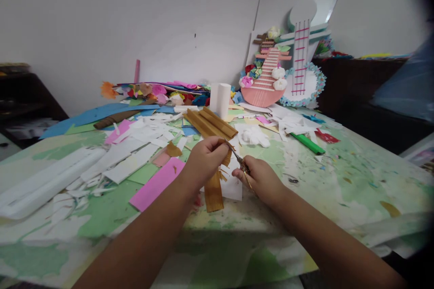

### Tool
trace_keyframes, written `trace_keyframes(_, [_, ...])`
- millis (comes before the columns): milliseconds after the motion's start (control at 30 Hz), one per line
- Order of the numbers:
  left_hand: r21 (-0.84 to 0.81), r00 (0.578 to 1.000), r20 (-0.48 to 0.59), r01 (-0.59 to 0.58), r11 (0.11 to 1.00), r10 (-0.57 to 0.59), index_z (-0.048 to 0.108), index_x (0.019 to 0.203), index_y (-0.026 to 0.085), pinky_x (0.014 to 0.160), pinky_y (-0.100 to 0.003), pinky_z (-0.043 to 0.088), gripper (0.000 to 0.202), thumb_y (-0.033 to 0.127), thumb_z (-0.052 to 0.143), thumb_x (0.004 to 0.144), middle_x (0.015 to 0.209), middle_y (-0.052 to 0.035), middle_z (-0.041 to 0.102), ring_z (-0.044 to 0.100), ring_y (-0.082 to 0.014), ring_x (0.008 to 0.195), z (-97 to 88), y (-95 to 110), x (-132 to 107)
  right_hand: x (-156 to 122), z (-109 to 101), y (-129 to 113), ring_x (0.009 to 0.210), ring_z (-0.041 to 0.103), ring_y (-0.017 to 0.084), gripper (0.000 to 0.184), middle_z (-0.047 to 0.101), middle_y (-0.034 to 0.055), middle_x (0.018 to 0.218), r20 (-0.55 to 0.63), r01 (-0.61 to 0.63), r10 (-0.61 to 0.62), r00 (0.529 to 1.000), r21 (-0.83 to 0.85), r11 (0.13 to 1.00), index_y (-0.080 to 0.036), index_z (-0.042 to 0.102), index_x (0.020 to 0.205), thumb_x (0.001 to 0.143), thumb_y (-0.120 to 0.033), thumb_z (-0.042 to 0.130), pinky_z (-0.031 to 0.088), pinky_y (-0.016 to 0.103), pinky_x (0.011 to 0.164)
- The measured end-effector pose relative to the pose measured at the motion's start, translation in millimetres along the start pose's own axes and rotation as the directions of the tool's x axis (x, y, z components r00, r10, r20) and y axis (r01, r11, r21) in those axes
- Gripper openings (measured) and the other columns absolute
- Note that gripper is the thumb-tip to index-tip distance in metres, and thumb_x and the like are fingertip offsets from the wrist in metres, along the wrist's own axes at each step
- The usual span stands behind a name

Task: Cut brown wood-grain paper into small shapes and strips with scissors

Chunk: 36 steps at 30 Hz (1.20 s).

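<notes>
My left hand [210, 154] pinches a small piece of brown crepe paper [228, 158] above the table. In my right hand [261, 176] is a pair of small scissors [241, 162], its blades pointing up and left to the edge of that piece. Whether the blades are fully closed is too small to tell. Under my hands lies a brown crepe strip [214, 196], partly on a white sheet [233, 189]. Just beyond my left hand rest folded lengths of brown crepe paper [217, 122]. Small brown scraps lie near the strip.
White paper scraps [145, 131] and a pink sheet [158, 184] spread to the left. A white roll [220, 100] stands behind. Crumpled white paper [253, 136] and a green roll [308, 143] lie right. Decorated paper instruments [264, 92] lean at the back wall.
</notes>
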State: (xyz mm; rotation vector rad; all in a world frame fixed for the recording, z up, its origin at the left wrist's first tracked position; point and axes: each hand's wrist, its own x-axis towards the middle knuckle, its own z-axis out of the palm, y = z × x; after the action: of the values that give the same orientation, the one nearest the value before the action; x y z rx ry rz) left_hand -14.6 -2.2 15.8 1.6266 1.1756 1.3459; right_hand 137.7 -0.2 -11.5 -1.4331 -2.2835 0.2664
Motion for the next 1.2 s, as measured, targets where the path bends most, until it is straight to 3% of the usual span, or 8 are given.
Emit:
trace_keyframes(600, [-0.076,0.998,-0.029,0.059,0.995,-0.062,0.051,0.057,0.016,0.047,-0.02,0.031,0.011,0.022,0.045,0.064,0.051,0.0053,0.041,0.037,-0.0075,0.049,0.5,0.8,-0.9,0.9,-1.6,1.4,0.051,0.035,0.011,0.033,0.043,-0.0016,0.055,-0.005,0.004,-0.004,1.0,0.012,1.0,-0.018,0.04,0.062,0.073,-0.049,0.044,0.022,0.021,0.048])
trace_keyframes(733, [-0.11,0.997,-0.046,0.062,0.992,-0.067,0.051,0.057,0.016,0.046,-0.02,0.031,0.011,0.022,0.045,0.064,0.05,0.005,0.041,0.038,-0.0075,0.049,0.3,-0.8,0.3,1.7,-0.8,4.9,0.051,0.035,0.01,0.035,0.043,-0.0021,0.054,-0.039,-0.012,0.014,0.999,0.043,0.999,-0.019,0.038,0.058,0.072,-0.05,0.045,0.022,0.021,0.047])
trace_keyframes(867, [-0.14,0.989,-0.103,0.09,0.986,-0.105,0.048,0.054,0.016,0.043,-0.019,0.03,0.012,0.022,0.044,0.064,0.048,0.0051,0.04,0.037,-0.0068,0.046,-0.4,-1.8,3.7,2.0,1.1,9.4,0.048,0.034,0.01,0.036,0.041,-0.0029,0.051,-0.146,-0.021,0.032,0.989,0.076,0.997,-0.019,0.035,0.056,0.07,-0.051,0.044,0.022,0.021,0.045])
trace_keyframes(1033, [-0.252,0.978,-0.142,0.115,0.961,-0.155,0.056,0.069,0.016,0.045,-0.02,0.035,0.017,0.018,0.041,0.061,0.052,0.0043,0.048,0.044,-0.0073,0.045,-1.1,-2.1,7.4,2.2,2.3,9.8,0.048,0.036,0.01,0.033,0.042,-0.0029,0.053,-0.217,-0.044,0.067,0.974,0.109,0.993,-0.02,0.034,0.06,0.07,-0.05,0.043,0.024,0.021,0.045])
trace_keyframes(1200, [-0.2,0.974,-0.185,0.094,0.975,-0.132,0.055,0.078,0.017,0.045,-0.018,0.035,0.02,0.021,0.043,0.062,0.044,0.0055,0.046,0.043,-0.0074,0.043,-4.7,-6.3,11.2,5.2,4.2,10.7,0.047,0.035,0.01,0.032,0.041,-0.0038,0.051,-0.212,-0.062,0.086,0.974,0.121,0.991,-0.02,0.033,0.059,0.07,-0.048,0.044,0.022,0.021,0.044])
